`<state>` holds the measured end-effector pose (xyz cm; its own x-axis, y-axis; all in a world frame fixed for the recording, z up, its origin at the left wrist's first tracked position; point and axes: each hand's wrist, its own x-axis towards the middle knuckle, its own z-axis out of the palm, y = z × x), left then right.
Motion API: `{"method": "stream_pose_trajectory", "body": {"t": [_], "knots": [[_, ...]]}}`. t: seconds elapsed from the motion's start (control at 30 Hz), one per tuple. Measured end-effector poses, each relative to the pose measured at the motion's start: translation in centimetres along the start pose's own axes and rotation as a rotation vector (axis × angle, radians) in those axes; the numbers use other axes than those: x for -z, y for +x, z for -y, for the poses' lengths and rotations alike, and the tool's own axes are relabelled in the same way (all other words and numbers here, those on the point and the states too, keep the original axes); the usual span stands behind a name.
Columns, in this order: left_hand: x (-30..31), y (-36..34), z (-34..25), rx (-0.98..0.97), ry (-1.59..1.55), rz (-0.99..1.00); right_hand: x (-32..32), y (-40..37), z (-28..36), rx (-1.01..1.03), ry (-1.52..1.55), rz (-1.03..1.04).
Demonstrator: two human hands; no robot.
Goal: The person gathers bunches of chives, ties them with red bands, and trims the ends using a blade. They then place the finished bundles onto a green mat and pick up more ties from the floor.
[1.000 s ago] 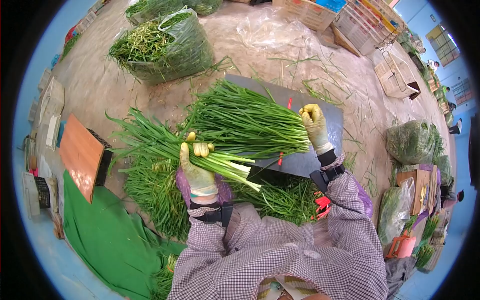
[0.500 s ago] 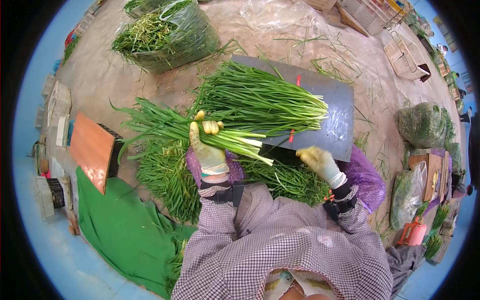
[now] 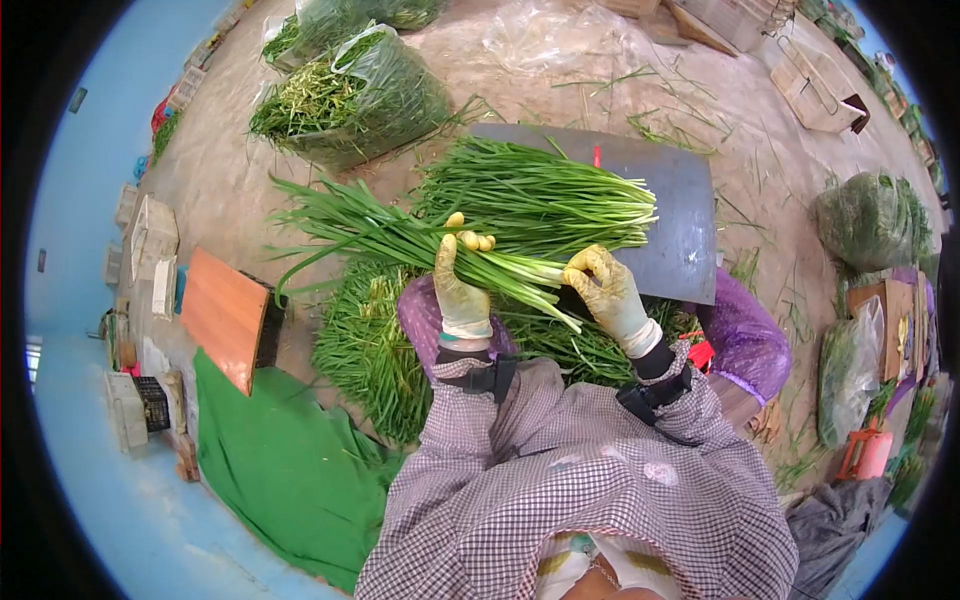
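- At 10 o'clock from your hands, a bag of greens [image 3: 405,112] is sitting on the floor; at 9, an orange board [image 3: 222,312] is showing; at 8, a green cloth [image 3: 285,455] is spreading out.
- Just past your hands at 12, a larger pile of stalks [image 3: 530,197] is lying across a metal sheet [image 3: 685,268], pale ends facing 3.
- The smaller bunch [image 3: 375,232] is resting in your left hand [image 3: 463,290], leaves trailing toward 10, pale ends reaching your right hand [image 3: 610,290].
- Your left hand is pointing toward 12, closing round the stalks.
- Your right hand is reaching toward 10, fingers bunching narrowly at the pale ends; whether they're gripping, I cannot tell.
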<state>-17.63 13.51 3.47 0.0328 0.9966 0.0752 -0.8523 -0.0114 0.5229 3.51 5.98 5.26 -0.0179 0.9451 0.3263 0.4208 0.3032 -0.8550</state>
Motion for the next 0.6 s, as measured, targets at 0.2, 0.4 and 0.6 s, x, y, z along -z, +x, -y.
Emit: {"method": "stream_pose_trajectory", "body": {"t": [0.2,0.4,0.6], "knots": [[0.4,0.0,1.5,0.108,0.012,-0.016,1.4,-0.4,1.8,0.048,-0.438,-0.049],[0.1,0.0,1.2,0.158,0.085,-0.054,1.8,-1.3,0.2,-0.010,-0.065,-0.100],[1.3,1.2,0.0,0.097,-0.079,-0.129,4.1,-3.7,-0.1,-0.069,0.011,0.004]]}}
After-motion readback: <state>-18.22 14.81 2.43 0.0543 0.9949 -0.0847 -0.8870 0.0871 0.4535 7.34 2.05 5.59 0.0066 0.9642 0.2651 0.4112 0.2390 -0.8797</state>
